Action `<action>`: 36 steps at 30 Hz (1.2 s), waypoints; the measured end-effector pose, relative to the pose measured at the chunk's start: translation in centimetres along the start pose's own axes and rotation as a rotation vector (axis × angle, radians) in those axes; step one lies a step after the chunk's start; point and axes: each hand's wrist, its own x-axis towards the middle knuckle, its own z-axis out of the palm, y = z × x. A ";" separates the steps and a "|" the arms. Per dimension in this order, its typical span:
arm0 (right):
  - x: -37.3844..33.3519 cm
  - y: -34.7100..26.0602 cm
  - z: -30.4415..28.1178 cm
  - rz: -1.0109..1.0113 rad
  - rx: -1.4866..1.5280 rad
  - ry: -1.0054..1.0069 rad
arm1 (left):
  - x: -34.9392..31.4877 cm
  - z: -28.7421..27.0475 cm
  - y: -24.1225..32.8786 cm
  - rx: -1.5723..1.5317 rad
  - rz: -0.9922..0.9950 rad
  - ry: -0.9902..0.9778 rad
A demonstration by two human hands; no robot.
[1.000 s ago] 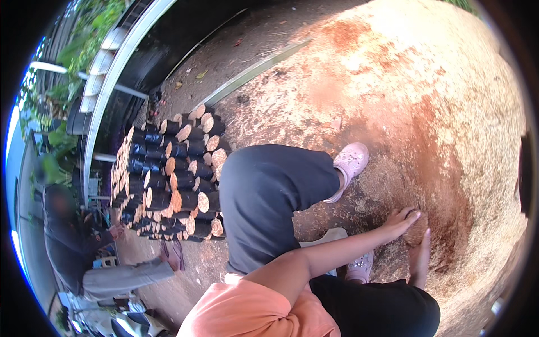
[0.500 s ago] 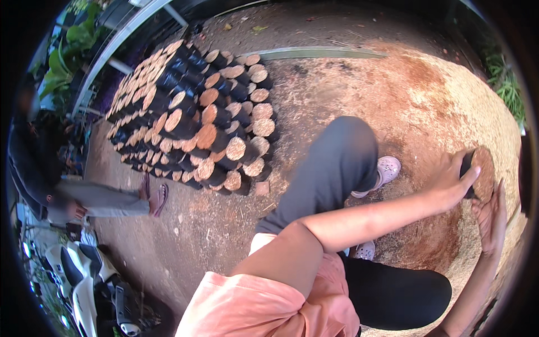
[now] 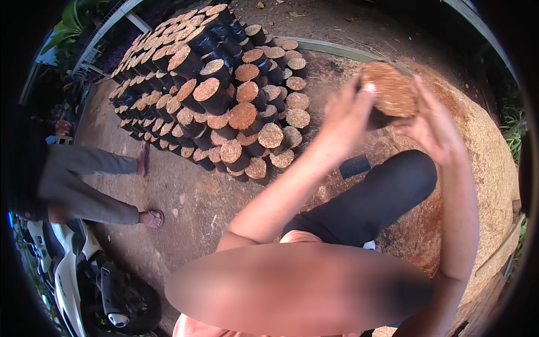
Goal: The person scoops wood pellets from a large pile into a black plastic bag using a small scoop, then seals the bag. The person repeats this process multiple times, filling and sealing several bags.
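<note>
Between my two hands is a round black plastic planting bag, its top packed with coarse brown fibre [image 3: 388, 90]. On its near left side, my left hand [image 3: 345, 115] grips it with the thumb on the upper rim. The fingers of my right hand [image 3: 435, 126] curve around the opposite side. Most of the bag's black wall is hidden by my hands, and motion blurs it slightly. To the left rises a large stack of similar filled black bags [image 3: 243, 115], laid in several tiers with their brown tops showing.
A flat black piece [image 3: 355, 167] lies on the ground beside my knee. Pale shavings [image 3: 483, 146] spread along the right. A wooden board [image 3: 331, 49] edges the ground behind the stack. At left stand a person in grey trousers [image 3: 98, 185] and a white motorcycle [image 3: 70, 281].
My hands have carried the filled bag from the far right up and leftward, closer to the stack. The view has shifted, and the person at left has changed stance.
</note>
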 end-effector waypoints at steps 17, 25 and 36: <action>23.7 21.3 11.6 0.428 0.042 -0.055 | 13.7 -13.5 -21.2 -0.256 -0.748 -0.013; 27.0 27.3 14.0 0.381 -0.006 -0.108 | 14.7 -14.1 -26.3 -0.292 -0.874 0.134; 28.5 32.0 15.0 0.280 -0.005 -0.143 | 13.7 -14.0 -27.7 -0.350 -0.851 0.319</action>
